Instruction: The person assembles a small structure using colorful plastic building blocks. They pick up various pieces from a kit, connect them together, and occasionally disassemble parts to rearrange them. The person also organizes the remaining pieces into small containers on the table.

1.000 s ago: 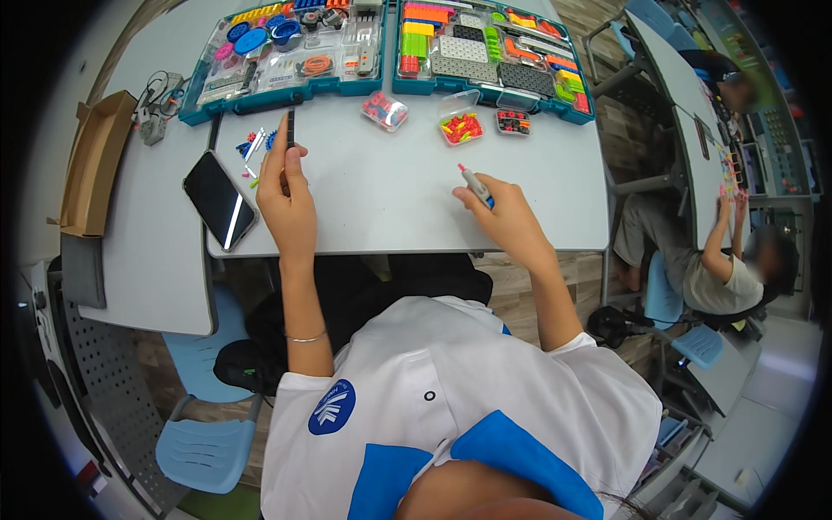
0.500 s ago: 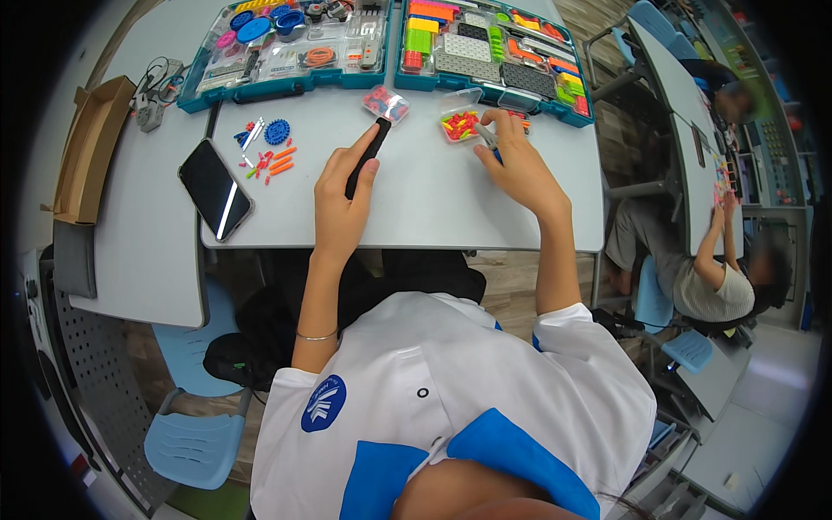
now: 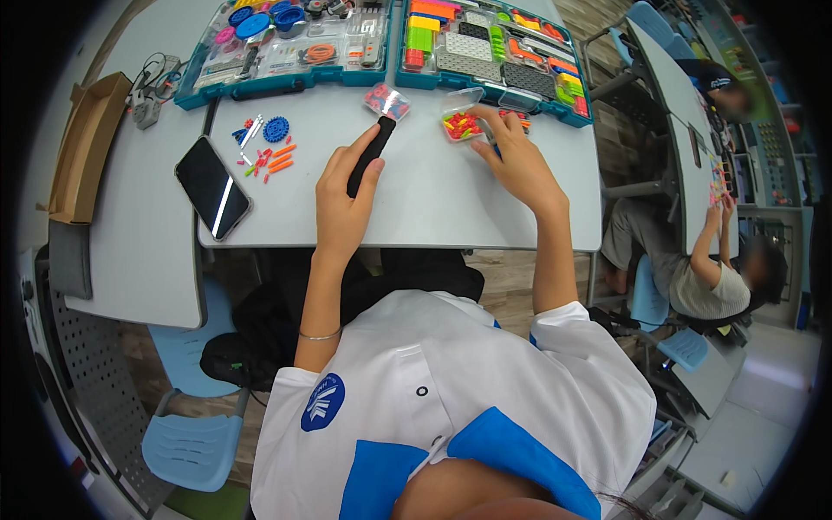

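Note:
A long black building-set beam stands tilted in my left hand, pinched between thumb and fingers. Its upper end is close to a small clear box of pink and blue pieces. My right hand reaches over an open clear box filled with red and yellow pegs. Closed in that hand is a slim grey-and-blue piece, mostly hidden by the fingers. Beyond those fingers, some orange and dark pieces are partly covered.
Two teal cases of building parts line the table's back. Left of my hands lie a phone, a blue gear and loose orange and pink pegs. A cardboard box sits far left. Another person works at the right.
The grey piece in my right hand has turned or sunk lower between the fingers and shows less. My left hand keeps the black beam, nearly still. The view has shifted slightly.

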The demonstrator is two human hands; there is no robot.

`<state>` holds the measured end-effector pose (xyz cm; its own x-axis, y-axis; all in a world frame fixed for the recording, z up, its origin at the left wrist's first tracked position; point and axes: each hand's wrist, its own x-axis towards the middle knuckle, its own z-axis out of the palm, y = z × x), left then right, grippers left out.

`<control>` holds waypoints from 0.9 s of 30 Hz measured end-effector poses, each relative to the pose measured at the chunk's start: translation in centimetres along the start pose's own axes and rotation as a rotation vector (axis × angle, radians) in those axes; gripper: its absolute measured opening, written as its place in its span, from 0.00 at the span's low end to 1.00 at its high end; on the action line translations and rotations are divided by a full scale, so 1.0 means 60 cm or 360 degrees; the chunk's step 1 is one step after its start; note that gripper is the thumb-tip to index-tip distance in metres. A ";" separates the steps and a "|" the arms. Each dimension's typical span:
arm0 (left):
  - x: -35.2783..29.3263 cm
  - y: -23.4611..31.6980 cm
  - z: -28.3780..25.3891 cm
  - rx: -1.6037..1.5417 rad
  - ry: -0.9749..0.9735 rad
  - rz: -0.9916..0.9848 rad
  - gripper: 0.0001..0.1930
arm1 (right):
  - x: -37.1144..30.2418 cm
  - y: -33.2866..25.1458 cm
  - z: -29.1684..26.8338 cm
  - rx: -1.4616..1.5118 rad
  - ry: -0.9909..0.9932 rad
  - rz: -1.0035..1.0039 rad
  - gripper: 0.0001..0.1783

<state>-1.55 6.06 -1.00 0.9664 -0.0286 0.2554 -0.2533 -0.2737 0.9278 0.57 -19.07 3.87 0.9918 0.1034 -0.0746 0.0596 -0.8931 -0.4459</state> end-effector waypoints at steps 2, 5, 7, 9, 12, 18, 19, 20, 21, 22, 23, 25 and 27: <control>0.000 0.002 0.001 -0.0006 -0.0005 -0.0023 0.20 | -0.002 -0.002 -0.004 -0.0028 -0.0016 0.0031 0.24; 0.001 -0.001 0.005 -0.0004 -0.0012 -0.0007 0.20 | 0.000 0.006 -0.002 -0.0020 0.0024 0.0028 0.25; 0.001 -0.004 0.002 0.0024 -0.0051 0.0003 0.21 | 0.000 0.021 0.015 -0.0008 0.0082 -0.0019 0.25; 0.000 -0.016 0.000 -0.0009 -0.0042 0.0010 0.20 | 0.006 0.024 0.013 -0.0032 0.0057 -0.0027 0.24; 0.001 -0.015 0.005 -0.0041 -0.0063 -0.0031 0.20 | 0.005 0.016 0.013 -0.0115 -0.0054 0.0022 0.24; 0.002 -0.009 0.003 -0.0015 -0.0096 -0.0090 0.20 | 0.005 0.013 0.011 -0.0149 -0.0027 0.0040 0.27; 0.001 -0.010 0.004 -0.0016 -0.0095 -0.0076 0.20 | 0.006 0.006 0.005 -0.0100 0.0029 0.0033 0.28; 0.001 -0.010 0.004 -0.0017 -0.0094 -0.0062 0.20 | 0.007 -0.004 -0.002 -0.0052 0.0085 0.0026 0.29; 0.001 -0.010 0.004 -0.0008 -0.0061 -0.0040 0.20 | 0.009 -0.010 -0.006 -0.0003 0.0141 0.0019 0.30; 0.001 -0.008 0.008 -0.0007 -0.0041 -0.0017 0.19 | 0.012 -0.012 -0.007 -0.0043 0.0186 -0.0027 0.31; 0.001 -0.006 0.012 -0.0007 -0.0022 0.0007 0.19 | 0.021 -0.013 -0.007 -0.0084 0.0230 -0.0073 0.31; 0.000 -0.003 0.009 -0.0028 -0.0040 -0.0049 0.19 | 0.031 -0.015 -0.006 -0.0146 0.0210 -0.0087 0.33; 0.002 -0.004 0.012 -0.0030 -0.0044 -0.0038 0.19 | 0.033 -0.014 -0.006 -0.0188 0.0082 -0.0023 0.34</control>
<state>-1.35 5.44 -1.39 0.9729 -0.0491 0.2260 -0.2310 -0.2566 0.9385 2.54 -18.29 4.43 0.9951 0.0966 -0.0215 0.0837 -0.9373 -0.3384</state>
